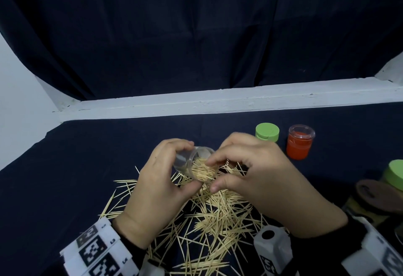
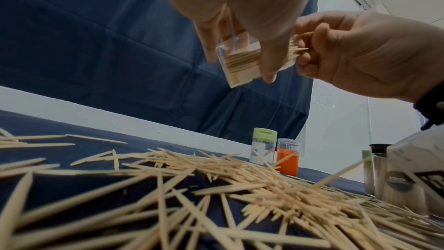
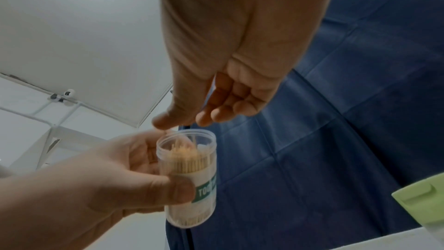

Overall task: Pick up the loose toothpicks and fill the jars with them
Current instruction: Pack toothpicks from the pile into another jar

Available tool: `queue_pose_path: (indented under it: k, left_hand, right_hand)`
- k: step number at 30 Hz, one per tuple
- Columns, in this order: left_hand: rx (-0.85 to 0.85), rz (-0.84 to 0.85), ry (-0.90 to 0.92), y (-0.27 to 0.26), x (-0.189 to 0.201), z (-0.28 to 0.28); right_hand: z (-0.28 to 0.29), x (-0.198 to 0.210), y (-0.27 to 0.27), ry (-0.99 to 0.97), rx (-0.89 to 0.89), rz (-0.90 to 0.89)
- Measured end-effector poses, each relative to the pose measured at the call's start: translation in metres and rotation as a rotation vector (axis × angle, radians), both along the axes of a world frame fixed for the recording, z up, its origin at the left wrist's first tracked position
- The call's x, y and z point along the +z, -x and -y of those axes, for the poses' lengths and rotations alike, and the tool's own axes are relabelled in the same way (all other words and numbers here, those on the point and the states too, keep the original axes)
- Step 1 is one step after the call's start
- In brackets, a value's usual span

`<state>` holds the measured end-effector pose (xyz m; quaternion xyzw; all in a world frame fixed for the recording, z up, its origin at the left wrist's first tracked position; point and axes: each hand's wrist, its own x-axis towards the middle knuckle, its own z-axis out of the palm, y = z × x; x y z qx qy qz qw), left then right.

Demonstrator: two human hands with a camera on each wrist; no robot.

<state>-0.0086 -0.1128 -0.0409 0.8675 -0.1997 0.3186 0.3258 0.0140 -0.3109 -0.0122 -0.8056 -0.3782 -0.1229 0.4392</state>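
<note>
The left hand point(image 1: 159, 179) is gripping a small clear plastic cylindrical jar point(image 1: 196, 164), its fingers point(image 2: 209, 45) wrapped over the far side of the wall and the thumb pressing the near side; the jar is being held tilted, mouth turned toward the right hand point(image 1: 257, 173), probably so that sticks can be slid in lengthwise and settle parallel to those already inside. In the right wrist view a green-and-white label band is showing on the jar just below the left thumb, and the sticks inside are standing well up toward the rim. The right hand is hovering at the jar's mouth with its fingers point(image 3: 223, 109) curled narrowly together, thumb and forefinger closing on what appear to be a few pale wooden toothpicks point(image 2: 298, 49) just at the rim; how many it is pinching cannot be told. Both wrists are being held raised above the dark blue cloth-covered counter point(image 1: 87, 155), palms facing each other. Directly beneath the fingers a scattered heap of loose pale toothpicks point(image 1: 213, 216) is lying on the cloth, so much of the filling appears to be left. Beyond the right fingers a green-capped jar point(image 1: 267, 132) and an open clear jar with orange lower half point(image 1: 299, 142) are standing side by side, apart from both hands.
</note>
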Motion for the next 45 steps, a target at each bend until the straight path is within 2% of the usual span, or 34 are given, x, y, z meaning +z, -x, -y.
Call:
queue_pose_path:
  k: [2,7,11,17,22,24,27,29,30,34,36,38,41,45]
  left_hand:
    - [-0.012,0.003,-0.014,0.001,0.001,0.002]
    - [-0.04,0.017,-0.057,0.0,0.001,0.005]
    - [-0.037,0.02,-0.056,0.001,0.001,0.004]
    - [-0.051,0.023,-0.042,0.0,0.001,0.005]
    - [-0.031,0.011,-0.024,0.001,0.002,0.004]
    - [-0.027,0.015,-0.036,0.0,0.001,0.004]
    - [-0.021,0.023,-0.035,-0.002,0.0,0.003]
    - [-0.016,0.028,-0.054,-0.001,0.0,0.004]
    - [-0.012,0.031,-0.065,-0.001,0.0,0.004]
    - [0.001,0.028,-0.061,-0.001,0.0,0.004]
    - [0.007,0.023,-0.056,-0.001,0.001,0.003]
    - [0.007,0.016,-0.057,0.001,0.002,0.004]
    - [0.008,0.017,-0.059,0.001,0.003,0.004]
    - [0.064,-0.011,0.011,-0.001,0.005,-0.004]
  right_hand:
    - [-0.003,-0.003,-0.001,0.033,-0.01,-0.007]
    - [-0.009,-0.006,0.0,-0.033,-0.113,0.023]
    - [-0.002,-0.002,-0.002,-0.091,-0.079,-0.042]
    - [-0.008,-0.009,-0.003,0.078,-0.065,0.037]
    - [-0.003,0.001,0.0,0.076,-0.123,-0.004]
    - [-0.003,0.004,0.004,0.165,-0.19,0.061]
    - [-0.013,0.003,0.009,0.402,-0.245,0.16]
    - [-0.019,0.004,0.009,0.518,-0.261,0.117]
    - [-0.021,0.004,0.009,0.51,-0.245,0.09]
    - [-0.017,0.002,0.009,0.25,-0.208,-0.052]
    - [-0.014,0.002,0.008,0.164,-0.255,-0.039]
    - [-0.014,0.003,0.009,0.167,-0.277,-0.05]
    - [-0.015,0.0,0.009,0.201,-0.192,-0.067]
    - [-0.003,0.001,0.012,-0.079,-0.295,-0.1]
